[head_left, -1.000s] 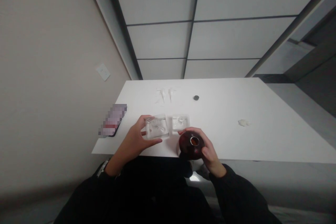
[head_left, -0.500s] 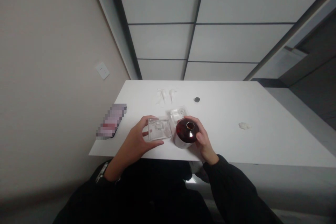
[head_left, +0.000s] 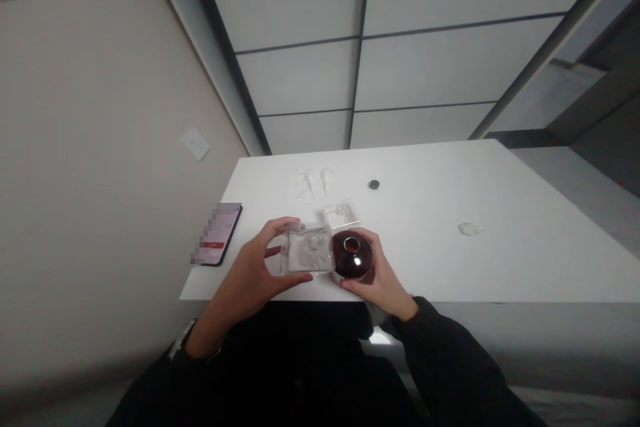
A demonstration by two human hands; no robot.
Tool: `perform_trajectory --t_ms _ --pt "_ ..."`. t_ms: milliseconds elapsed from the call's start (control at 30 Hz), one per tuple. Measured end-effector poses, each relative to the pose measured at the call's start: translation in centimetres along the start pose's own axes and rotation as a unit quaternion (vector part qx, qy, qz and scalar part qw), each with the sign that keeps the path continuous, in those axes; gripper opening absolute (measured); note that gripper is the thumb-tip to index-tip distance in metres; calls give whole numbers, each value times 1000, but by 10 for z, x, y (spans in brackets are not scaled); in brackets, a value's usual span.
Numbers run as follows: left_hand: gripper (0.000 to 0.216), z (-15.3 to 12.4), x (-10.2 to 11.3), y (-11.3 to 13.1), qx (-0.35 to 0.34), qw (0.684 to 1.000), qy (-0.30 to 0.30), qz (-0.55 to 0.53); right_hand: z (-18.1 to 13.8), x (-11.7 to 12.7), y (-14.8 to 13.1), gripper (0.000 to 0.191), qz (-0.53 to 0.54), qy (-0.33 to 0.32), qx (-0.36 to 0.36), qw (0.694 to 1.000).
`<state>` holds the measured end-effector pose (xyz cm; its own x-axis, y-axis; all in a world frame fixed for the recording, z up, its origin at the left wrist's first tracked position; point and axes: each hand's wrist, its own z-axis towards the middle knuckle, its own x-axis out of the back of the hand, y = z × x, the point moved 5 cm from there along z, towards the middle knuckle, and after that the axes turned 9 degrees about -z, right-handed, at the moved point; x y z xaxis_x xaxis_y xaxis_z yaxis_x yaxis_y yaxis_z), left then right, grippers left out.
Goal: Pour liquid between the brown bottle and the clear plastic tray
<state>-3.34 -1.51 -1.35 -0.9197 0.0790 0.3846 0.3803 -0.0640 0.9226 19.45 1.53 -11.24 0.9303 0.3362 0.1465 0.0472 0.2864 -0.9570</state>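
Note:
My left hand (head_left: 250,270) is closed round the left side of a clear square bottle (head_left: 311,252), thumb at the near edge and fingers at the far edge. A round neck shows on its top face. My right hand (head_left: 385,280) wraps round a glossy dark brown bottle (head_left: 353,263) with an uncovered round mouth and a pale lower part. The two bottles are side by side, touching or nearly so. Just behind them stands another clear square bottle (head_left: 343,215), partly hidden.
Two white pump heads (head_left: 326,179) lie at the table's back. A small dark round piece (head_left: 374,184) is to their right. A phone (head_left: 223,233) lies at the left edge, a crumpled whitish scrap (head_left: 470,229) at the right. The white table (head_left: 425,207) meets cabinet panels behind.
The clear bottle in my left hand has come right, up against the brown bottle. My right hand has shifted its grip, with the thumb now at the brown bottle's near side. The view has tilted slightly.

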Motion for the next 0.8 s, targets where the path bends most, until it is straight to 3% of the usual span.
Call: perform_trajectory --t_ms 400,800 --pt "77 13 9 43 -83 985 -50 145 1 -1 0 83 22 -6 -14 1000" --pt "77 19 2 70 -168 947 -114 249 1 -1 0 84 -1 1 9 1000"
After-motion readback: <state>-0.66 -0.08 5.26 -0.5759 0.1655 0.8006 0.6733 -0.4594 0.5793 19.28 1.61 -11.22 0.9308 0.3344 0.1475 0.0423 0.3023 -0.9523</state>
